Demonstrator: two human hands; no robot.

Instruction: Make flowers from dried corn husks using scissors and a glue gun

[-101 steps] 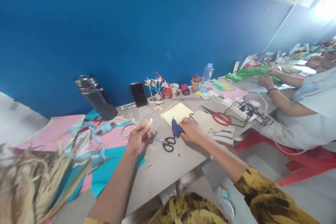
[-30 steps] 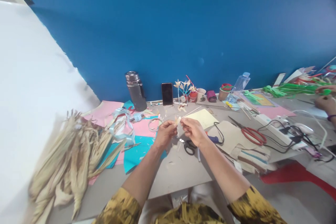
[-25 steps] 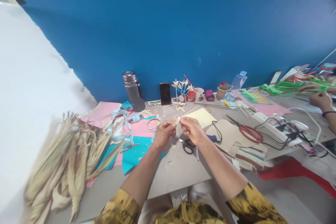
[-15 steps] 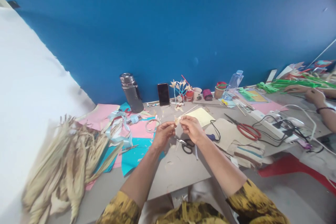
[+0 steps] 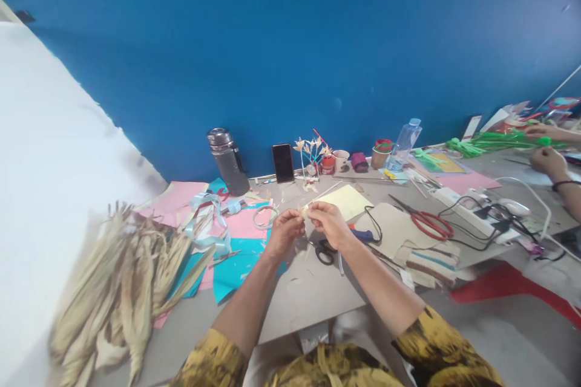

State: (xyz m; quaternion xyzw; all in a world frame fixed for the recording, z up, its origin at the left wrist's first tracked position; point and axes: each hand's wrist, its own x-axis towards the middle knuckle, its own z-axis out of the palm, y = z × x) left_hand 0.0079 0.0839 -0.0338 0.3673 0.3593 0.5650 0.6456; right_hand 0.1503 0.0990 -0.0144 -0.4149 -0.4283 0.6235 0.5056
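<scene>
Between my two hands, above the middle of the table, is a small pale piece of dried corn husk (image 5: 302, 211). My left hand (image 5: 285, 233) pinches it from the left with fingers curled. From the right, the fingertips of my right hand (image 5: 330, 225) are closed on the same piece, and its exact shape is partly covered by fingers. Black-handled scissors (image 5: 325, 253) lie just below my right hand. Behind my hands, several pale husk flowers on thin stems (image 5: 312, 148) stand near a phone (image 5: 283, 163). A roll of tape (image 5: 264, 217) rests left of my left hand.
Bundled dried corn husks (image 5: 131, 290) cover the left side. A grey thermos (image 5: 228, 162) stands at the back by the blue partition (image 5: 290, 60). Rightward lie red-handled scissors (image 5: 433, 225), a cabled power strip (image 5: 472, 214) and green strips (image 5: 494, 144) near a co-worker's hands (image 5: 549, 163).
My hands stay together on the husk piece, with only small finger movements. At the far right the co-worker's hands have moved apart. The view has shifted slightly.
</scene>
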